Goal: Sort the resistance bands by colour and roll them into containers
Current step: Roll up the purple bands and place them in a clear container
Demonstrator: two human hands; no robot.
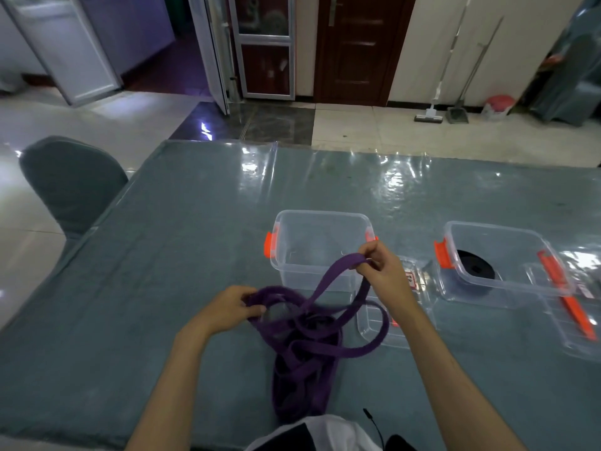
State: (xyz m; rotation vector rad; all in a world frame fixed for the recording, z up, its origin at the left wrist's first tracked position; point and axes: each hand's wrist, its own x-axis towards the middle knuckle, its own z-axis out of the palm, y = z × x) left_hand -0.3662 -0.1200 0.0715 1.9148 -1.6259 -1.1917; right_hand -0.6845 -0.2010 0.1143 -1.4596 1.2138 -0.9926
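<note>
A rolled black band (475,267) already sat in the right container (507,288). My right hand (382,271) and left hand (227,309) pinched the tangled purple band (309,333), unrolled on the tabletop (162,255); the middle container (320,245) waited empty.

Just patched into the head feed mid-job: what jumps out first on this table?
The purple resistance band grabs the eye: a loose tangle at the table's near edge, with the left hand gripping one loop and the right hand pinching a raised end. Behind it stands a clear container with orange latches and nothing visible inside; to its right, a second container holds a rolled black band.
</note>
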